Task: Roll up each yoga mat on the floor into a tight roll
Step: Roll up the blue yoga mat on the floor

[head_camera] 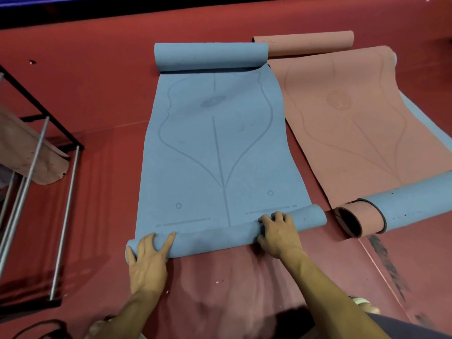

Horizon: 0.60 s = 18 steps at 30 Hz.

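Pressing on the near rolled end of the blue yoga mat (215, 148), the left hand (146, 260) lies with straight fingers; the right hand (278, 233) curls over it on the red floor (85, 94).

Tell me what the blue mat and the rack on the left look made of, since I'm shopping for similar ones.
The blue yoga mat looks like matte foam or rubber: no glare, faint printed alignment lines, and it curls softly into a roll under both hands. The rack appears to be metal: thin black-painted frame bars with bare, silvery rods that catch light. Exact materials can't be confirmed.
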Each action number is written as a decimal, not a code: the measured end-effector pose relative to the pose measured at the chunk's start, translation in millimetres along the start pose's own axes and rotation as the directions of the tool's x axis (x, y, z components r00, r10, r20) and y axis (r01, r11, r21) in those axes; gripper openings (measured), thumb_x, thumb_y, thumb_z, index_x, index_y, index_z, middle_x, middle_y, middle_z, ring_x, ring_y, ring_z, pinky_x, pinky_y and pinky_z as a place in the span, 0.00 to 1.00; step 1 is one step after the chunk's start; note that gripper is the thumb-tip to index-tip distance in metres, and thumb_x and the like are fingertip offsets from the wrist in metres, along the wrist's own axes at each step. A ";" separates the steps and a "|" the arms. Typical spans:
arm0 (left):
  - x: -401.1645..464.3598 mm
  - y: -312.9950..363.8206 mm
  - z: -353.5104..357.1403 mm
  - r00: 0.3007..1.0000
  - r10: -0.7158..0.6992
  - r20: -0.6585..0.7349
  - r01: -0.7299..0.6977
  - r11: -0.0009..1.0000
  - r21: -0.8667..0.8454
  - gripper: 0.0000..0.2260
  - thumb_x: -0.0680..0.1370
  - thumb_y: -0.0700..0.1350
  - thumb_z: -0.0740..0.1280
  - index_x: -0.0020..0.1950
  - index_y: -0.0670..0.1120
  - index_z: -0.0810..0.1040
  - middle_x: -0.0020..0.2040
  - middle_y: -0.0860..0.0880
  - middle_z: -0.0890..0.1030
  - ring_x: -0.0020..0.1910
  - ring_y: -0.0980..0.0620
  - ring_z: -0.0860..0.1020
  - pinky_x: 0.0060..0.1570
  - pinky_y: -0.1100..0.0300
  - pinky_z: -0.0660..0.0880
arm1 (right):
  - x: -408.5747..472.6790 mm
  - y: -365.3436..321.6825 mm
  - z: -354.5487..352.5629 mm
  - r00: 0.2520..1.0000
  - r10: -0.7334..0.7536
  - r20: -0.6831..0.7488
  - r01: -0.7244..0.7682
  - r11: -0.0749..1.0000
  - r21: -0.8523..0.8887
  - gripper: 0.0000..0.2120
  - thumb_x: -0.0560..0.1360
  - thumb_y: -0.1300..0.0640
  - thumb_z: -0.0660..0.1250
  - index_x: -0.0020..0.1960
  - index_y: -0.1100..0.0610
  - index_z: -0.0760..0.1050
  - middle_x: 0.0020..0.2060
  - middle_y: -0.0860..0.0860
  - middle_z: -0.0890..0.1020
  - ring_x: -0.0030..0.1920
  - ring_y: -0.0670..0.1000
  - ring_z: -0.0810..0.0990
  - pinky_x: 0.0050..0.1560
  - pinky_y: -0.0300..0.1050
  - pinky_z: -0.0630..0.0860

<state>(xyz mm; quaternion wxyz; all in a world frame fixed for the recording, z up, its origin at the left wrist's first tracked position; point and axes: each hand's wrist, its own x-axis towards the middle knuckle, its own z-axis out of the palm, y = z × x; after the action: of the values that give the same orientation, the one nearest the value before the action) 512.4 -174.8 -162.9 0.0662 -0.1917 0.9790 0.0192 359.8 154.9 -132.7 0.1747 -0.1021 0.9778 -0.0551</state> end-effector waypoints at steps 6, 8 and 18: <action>25.5 -17.4 -0.1 0.992 0.128 -0.009 -0.128 0.986 -0.105 0.35 0.66 0.42 0.83 0.71 0.58 0.77 0.59 0.54 0.81 0.62 0.49 0.79 0.70 0.39 0.66 | 0.9 -12.7 7.6 0.999 0.034 0.038 -0.031 0.997 -0.073 0.35 0.67 0.35 0.76 0.67 0.51 0.73 0.71 0.60 0.65 0.75 0.70 0.56 0.78 0.67 0.54; 35.6 -24.2 -12.1 0.990 0.138 0.009 -0.134 0.976 -0.174 0.28 0.67 0.46 0.82 0.66 0.57 0.79 0.57 0.56 0.83 0.60 0.48 0.80 0.68 0.45 0.68 | 4.9 -14.3 10.2 1.000 0.015 -0.006 -0.016 0.992 -0.126 0.31 0.70 0.36 0.75 0.66 0.52 0.75 0.67 0.59 0.70 0.70 0.68 0.63 0.75 0.68 0.57; 56.4 -15.2 -62.3 0.803 0.156 0.575 -0.019 0.971 -0.237 0.23 0.69 0.57 0.79 0.61 0.71 0.79 0.53 0.63 0.82 0.57 0.56 0.79 0.59 0.56 0.74 | -1.5 -5.6 -21.7 0.982 0.060 0.181 -0.025 0.982 -0.188 0.28 0.74 0.35 0.69 0.64 0.52 0.69 0.60 0.53 0.77 0.62 0.60 0.75 0.69 0.60 0.67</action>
<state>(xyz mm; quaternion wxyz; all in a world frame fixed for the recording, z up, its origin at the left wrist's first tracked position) 458.8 -213.8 -109.1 0.3442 -0.1367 0.9095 0.1887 354.5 151.3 -111.1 0.2560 -0.1015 0.9600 0.0497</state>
